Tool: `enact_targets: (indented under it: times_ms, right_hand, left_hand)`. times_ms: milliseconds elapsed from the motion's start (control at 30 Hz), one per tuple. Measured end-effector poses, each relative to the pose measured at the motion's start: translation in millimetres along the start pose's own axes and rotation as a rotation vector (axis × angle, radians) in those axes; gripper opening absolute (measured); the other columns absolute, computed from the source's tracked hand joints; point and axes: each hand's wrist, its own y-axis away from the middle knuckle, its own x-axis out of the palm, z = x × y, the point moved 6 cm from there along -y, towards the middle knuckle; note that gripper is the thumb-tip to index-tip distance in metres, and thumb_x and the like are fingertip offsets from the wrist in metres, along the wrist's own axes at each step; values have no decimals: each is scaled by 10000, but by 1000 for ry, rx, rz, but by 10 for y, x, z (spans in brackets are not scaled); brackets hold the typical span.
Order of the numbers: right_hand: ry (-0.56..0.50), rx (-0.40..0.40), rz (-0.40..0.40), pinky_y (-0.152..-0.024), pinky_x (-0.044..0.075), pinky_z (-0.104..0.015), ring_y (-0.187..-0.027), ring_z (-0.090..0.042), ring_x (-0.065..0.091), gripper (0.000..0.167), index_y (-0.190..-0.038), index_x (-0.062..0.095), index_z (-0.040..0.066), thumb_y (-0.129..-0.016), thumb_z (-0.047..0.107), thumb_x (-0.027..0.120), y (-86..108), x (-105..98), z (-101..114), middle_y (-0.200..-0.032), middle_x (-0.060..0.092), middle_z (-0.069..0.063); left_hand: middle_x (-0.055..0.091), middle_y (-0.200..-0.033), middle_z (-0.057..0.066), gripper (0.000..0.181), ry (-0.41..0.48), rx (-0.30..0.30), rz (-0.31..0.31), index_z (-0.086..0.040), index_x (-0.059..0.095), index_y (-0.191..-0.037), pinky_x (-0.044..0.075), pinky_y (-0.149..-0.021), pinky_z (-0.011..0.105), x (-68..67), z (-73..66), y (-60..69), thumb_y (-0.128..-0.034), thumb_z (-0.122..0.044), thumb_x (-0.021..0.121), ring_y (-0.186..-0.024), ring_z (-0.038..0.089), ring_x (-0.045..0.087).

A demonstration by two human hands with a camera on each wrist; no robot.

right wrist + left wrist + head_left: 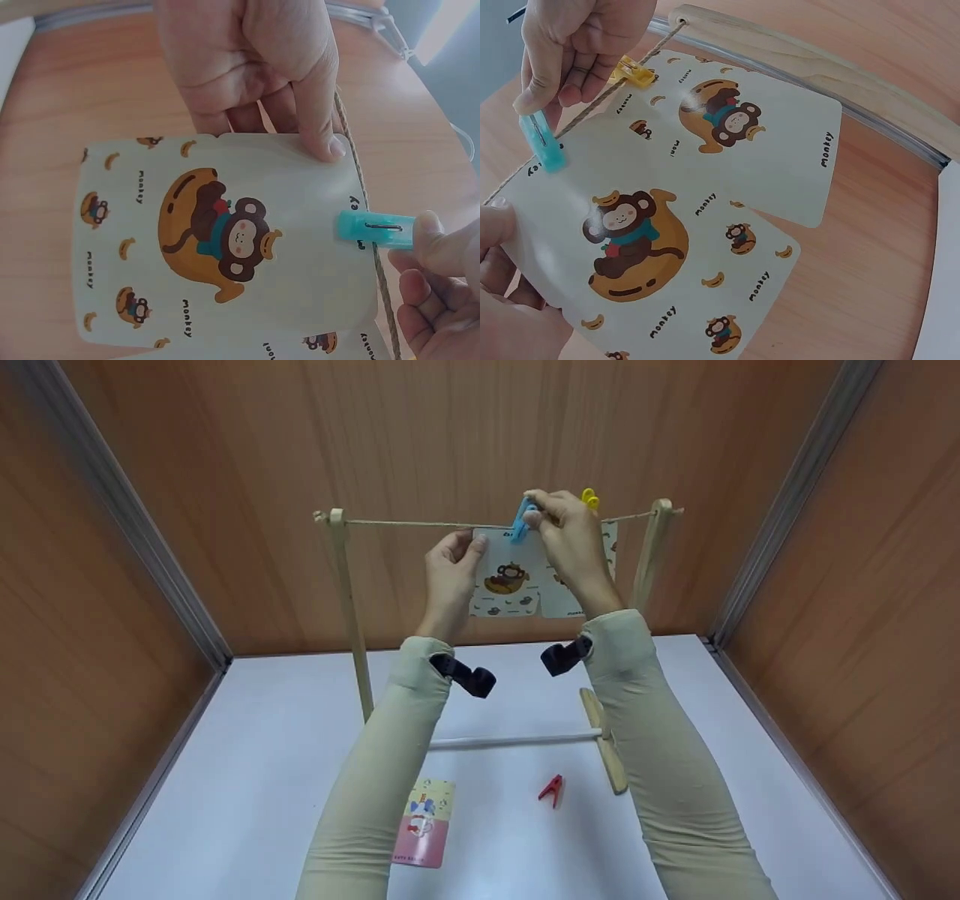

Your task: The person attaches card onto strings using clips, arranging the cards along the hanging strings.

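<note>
A monkey-print card (507, 574) hangs at the rope (420, 523), its left upper corner pinched between thumb and fingers of my left hand (452, 577). My right hand (571, 536) pinches the handle end of a blue clothespin (520, 521), whose other end lies over the card's top edge and the rope. Beside it on the right, a second monkey-print card (780, 142) hangs by a yellow clothespin (590, 499). The right hand covers part of that second card in the head view.
Wooden posts (349, 615) hold up the rope, with a white bar (517, 739) low between them. On the white table lie a red clothespin (552, 790) and a pink-and-yellow card (424, 832), partly behind the left sleeve. Wood-grain panels (480, 435) enclose the space.
</note>
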Motion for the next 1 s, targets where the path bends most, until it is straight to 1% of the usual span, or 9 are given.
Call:
enact_targets:
  times_ms: [200,367,633,800,1000]
  right_hand:
    - [1,3,17,-976,479,-297,-1077,-198,601,342,-1269,620,62,-944,161,575,13,23,-7,-1199,629,-114]
    - [14,21,49,-984,477,-301,-1087,-205,598,365,-1308,587,78,-952,158,567,16,42,-6,-1230,614,-109]
    - [24,65,117,-925,490,-295,-1002,-175,557,423,-1364,524,126,-952,209,573,11,78,-43,-1266,594,-70]
    - [21,35,114,-933,490,-294,-1042,-185,581,427,-1365,522,119,-952,216,572,18,83,-39,-1268,602,-72]
    - [25,6,93,-972,479,-288,-1104,-196,593,427,-1368,519,111,-957,218,567,31,93,-51,-1257,615,-83]
  left_hand:
    - [676,-1077,103,260,-1,-9,-4,-47,622,-1187,496,-841,282,-8,10,1,-978,-186,554,-961,168,641]
    - [678,-1074,100,258,-5,-12,-1,-51,624,-1184,497,-838,288,-12,28,0,-979,-190,552,-956,168,640]
    - [668,-1097,101,274,-5,-31,5,-51,614,-1204,498,-858,286,-30,52,8,-979,-194,553,-987,171,634]
    - [672,-1095,100,271,-9,-51,10,-54,617,-1199,503,-830,284,-33,65,12,-977,-198,560,-973,174,637]
    - [675,-1096,104,271,-13,-49,24,-55,614,-1195,497,-835,293,-40,67,9,-977,-207,560,-970,182,636]
